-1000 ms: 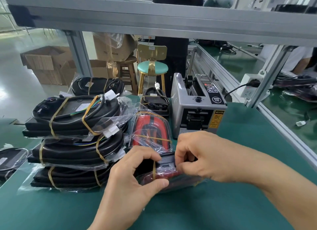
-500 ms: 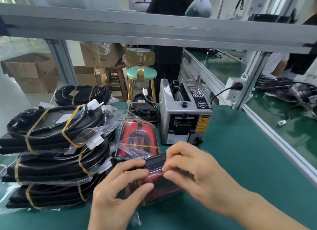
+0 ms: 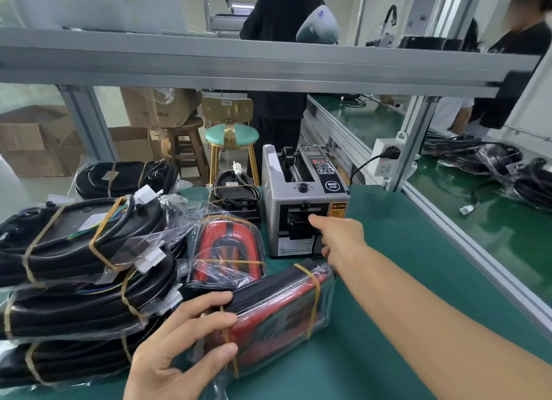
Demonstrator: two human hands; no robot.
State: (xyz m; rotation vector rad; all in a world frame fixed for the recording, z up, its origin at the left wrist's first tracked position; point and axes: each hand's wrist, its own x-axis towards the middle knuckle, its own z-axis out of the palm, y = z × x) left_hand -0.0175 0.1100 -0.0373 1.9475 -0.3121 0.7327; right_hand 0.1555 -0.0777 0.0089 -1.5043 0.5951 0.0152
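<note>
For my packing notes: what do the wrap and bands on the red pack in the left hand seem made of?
Wrap: clear glossy plastic film, shown by creases and glare. Bands: tan, matte, probably rubber; they sit tight around the red pack.

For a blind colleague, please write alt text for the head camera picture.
The right hand reaches to the front slot of a grey tape dispenser, while the left hand grips a bagged red and black part on the green table. Banded black bundles are stacked at left.
</note>
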